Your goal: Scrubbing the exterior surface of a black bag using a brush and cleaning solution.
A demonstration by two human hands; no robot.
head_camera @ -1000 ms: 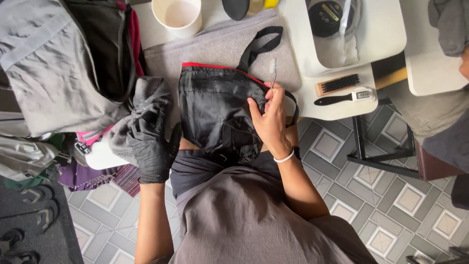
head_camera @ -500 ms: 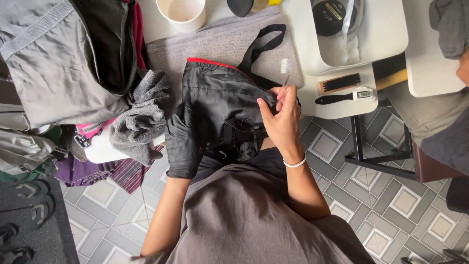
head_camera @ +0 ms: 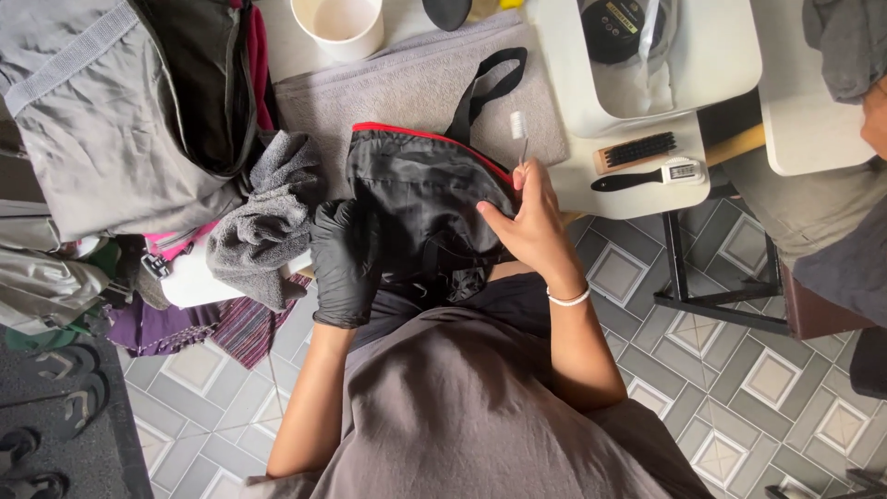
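A black bag (head_camera: 420,199) with a red top edge and a black strap lies on a grey towel (head_camera: 407,83) at the near edge of a white table. My left hand (head_camera: 344,261), in a black glove, grips the bag's lower left side. My right hand (head_camera: 528,222) is bare with a white band at the wrist. It rests on the bag's right side and pinches a thin clear-handled brush (head_camera: 519,131) that points up and away from me.
A crumpled grey cloth (head_camera: 268,222) lies left of the bag, beside a heap of grey and black bags (head_camera: 120,111). A white cup (head_camera: 338,23), two brushes (head_camera: 647,162) and a white tray (head_camera: 684,55) sit on the table. Tiled floor lies below.
My gloved left hand moved right from the grey cloth onto the bag's left side. My right hand stayed on the bag's right edge with the thin brush.
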